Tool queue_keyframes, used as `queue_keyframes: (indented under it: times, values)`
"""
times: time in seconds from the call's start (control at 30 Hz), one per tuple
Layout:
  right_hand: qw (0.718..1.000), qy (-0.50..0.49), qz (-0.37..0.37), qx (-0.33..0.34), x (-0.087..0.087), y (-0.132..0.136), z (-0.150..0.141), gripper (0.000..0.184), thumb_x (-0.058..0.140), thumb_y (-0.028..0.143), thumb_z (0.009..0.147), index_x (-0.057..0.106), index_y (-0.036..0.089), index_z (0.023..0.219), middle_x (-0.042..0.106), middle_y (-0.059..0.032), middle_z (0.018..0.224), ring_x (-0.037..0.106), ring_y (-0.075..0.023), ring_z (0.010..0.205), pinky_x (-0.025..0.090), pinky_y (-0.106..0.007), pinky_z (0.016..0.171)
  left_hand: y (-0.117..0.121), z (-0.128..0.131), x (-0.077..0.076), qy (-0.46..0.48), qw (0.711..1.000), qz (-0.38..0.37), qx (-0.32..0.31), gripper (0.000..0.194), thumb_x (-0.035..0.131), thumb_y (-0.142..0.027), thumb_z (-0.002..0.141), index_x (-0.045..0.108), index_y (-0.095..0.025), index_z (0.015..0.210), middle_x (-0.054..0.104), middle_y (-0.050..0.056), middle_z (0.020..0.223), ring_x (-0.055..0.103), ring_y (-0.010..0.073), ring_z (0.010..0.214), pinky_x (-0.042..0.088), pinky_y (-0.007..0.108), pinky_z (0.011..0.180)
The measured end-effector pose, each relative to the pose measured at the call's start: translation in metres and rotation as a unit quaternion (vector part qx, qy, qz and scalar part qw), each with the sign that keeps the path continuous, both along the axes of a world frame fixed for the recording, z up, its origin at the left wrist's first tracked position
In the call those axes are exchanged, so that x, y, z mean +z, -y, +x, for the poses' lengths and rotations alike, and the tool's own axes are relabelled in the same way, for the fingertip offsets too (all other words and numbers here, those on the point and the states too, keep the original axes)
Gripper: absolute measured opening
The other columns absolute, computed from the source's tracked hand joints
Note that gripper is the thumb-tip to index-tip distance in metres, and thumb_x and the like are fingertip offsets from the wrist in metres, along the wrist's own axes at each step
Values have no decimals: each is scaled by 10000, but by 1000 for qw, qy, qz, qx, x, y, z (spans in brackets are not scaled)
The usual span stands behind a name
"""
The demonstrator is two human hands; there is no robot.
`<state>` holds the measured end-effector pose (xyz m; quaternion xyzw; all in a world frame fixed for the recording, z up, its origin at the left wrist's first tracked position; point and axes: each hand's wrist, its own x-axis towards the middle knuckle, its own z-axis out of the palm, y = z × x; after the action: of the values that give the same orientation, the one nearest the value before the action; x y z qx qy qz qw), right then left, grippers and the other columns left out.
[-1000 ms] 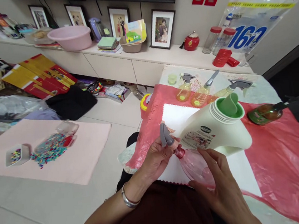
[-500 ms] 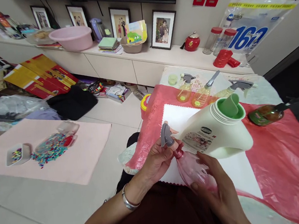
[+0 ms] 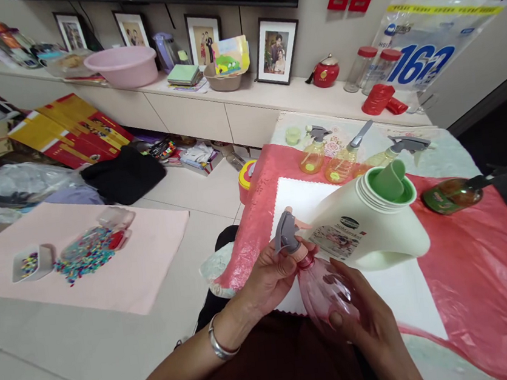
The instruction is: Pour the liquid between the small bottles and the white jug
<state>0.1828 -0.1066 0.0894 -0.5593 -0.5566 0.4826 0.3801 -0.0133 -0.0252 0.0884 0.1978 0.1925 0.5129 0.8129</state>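
A pink see-through spray bottle [image 3: 322,289] with a grey trigger head [image 3: 287,232] is held between my two hands, close to my body. My left hand [image 3: 274,273] pinches the pale pink collar under the trigger head. Around the bottle's body wrap the fingers and thumb of my right hand [image 3: 369,317]. Just beyond them a large pale green jug [image 3: 376,225] stands on the white board [image 3: 424,298], a green cap or scoop [image 3: 392,181] in its mouth.
Behind the jug are several spray bottles with yellowish liquid [image 3: 313,157] and a small green cup [image 3: 293,135]. A brown pump bottle [image 3: 451,195] lies on the red plastic sheet [image 3: 481,261]. Left, coloured beads [image 3: 84,255] lie on a pink sheet [image 3: 141,288].
The trigger head has turned in my left fingers and shifted slightly right. My right hand has shifted its hold around the bottle's body. The surroundings look the same.
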Motion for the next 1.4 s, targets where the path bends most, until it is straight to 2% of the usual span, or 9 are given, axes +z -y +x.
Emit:
queue_keyframes:
  times: [0.27, 0.4, 0.57, 0.67, 0.77, 0.93, 1.1, 1.27, 1.4]
  values:
    - [1000, 3, -13, -10, -2, 2, 0, 644, 721, 501, 905, 464, 359, 1477, 457, -65, 1483, 531, -296, 1286, 526, -434, 1017, 2, 0, -2, -30, 999, 18, -5, 348, 900, -342, 725, 761, -186, 1004, 714, 53, 979, 658, 217, 1043, 389, 436, 1120]
    - [990, -116, -73, -35, -3, -1, -5, 663, 770, 532, 849, 533, 320, 1431, 497, -84, 1456, 528, -311, 1291, 507, -447, 1033, 2, -1, 3, -42, 999, 31, -9, 298, 901, -362, 717, 766, -188, 918, 699, 58, 990, 657, 234, 1034, 388, 470, 1123]
    - [914, -350, -205, -28, -6, -7, -15, 617, 783, 607, 793, 674, 243, 1280, 645, -123, 1237, 670, -280, 958, 564, -399, 828, 3, -1, 2, -24, 999, 32, -30, 297, 899, -389, 711, 760, -182, 872, 680, 45, 938, 668, 237, 1002, 407, 477, 1118]
    - [874, -416, -252, -17, -7, -5, -20, 590, 742, 646, 811, 702, 234, 1232, 680, -128, 1105, 668, -271, 834, 545, -357, 652, 4, 0, 2, -13, 999, 21, -33, 298, 895, -389, 717, 761, -176, 877, 691, 52, 972, 673, 247, 1030, 407, 479, 1125]
    - [890, -388, -235, -52, -8, -5, -22, 579, 737, 633, 834, 691, 238, 1255, 666, -118, 1148, 659, -261, 901, 537, -328, 671, 4, 1, 5, -44, 999, 10, -3, 252, 859, -358, 769, 767, -163, 899, 701, 67, 1011, 670, 250, 1049, 429, 457, 1089]
    - [953, -268, -128, -64, -9, -7, -24, 613, 771, 586, 834, 643, 253, 1332, 602, -99, 1327, 606, -281, 1156, 502, -392, 985, 5, 5, 11, -130, 990, -11, 52, 232, 816, -328, 820, 755, -173, 980, 738, 67, 955, 683, 226, 997, 467, 379, 969]
    - [960, -249, -95, -89, -13, -5, -23, 584, 807, 525, 819, 637, 290, 1326, 581, -71, 1365, 575, -281, 1231, 504, -362, 992, 4, 4, 10, -115, 992, -13, 46, 316, 865, -384, 761, 766, -179, 980, 763, 82, 954, 696, 247, 987, 464, 402, 971]
    - [884, -404, -236, 8, -15, -5, -24, 615, 631, 697, 890, 665, 214, 1267, 695, -121, 1002, 653, -220, 684, 525, -318, 588, 2, 1, 8, -52, 998, 40, 4, 281, 857, -425, 759, 766, -164, 814, 710, 71, 933, 685, 242, 962, 461, 457, 1034]
    - [825, -461, -316, 79, -11, -13, -29, 733, 543, 846, 848, 718, 182, 1104, 694, -148, 935, 676, -271, 730, 527, -346, 583, 4, 2, 8, -15, 999, 33, -6, 298, 855, -440, 757, 757, -166, 817, 654, 44, 888, 653, 199, 903, 494, 448, 1024]
